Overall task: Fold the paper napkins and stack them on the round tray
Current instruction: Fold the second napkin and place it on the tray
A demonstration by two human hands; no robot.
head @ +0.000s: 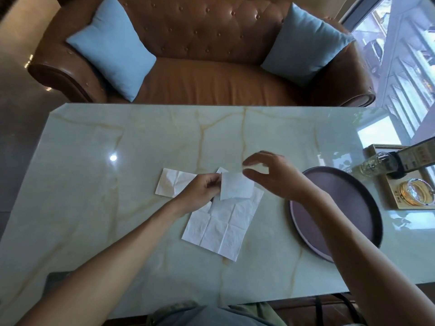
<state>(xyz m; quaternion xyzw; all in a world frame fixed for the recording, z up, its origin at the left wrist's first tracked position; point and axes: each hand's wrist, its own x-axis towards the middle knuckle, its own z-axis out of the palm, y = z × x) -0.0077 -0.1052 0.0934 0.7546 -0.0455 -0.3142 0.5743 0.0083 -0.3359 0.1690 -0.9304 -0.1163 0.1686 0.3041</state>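
Left hand (202,188) pinches small folded white paper napkin (236,186) by one edge; right hand (274,176) open, empty. Risk: fold springs apart before reaching dark round tray (353,208), frame right.

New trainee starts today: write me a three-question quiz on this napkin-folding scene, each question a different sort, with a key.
1. True or false: the round tray already holds a folded napkin.
2. Which hand pinches the small folded napkin? A) left hand B) right hand C) both
3. Fill in: the large creased napkin lies flat on the ____, left of the tray.

Key
1. False; no napkin is visible on the tray.
2. A; the right hand hovers over the napkin with fingers apart.
3. Table.
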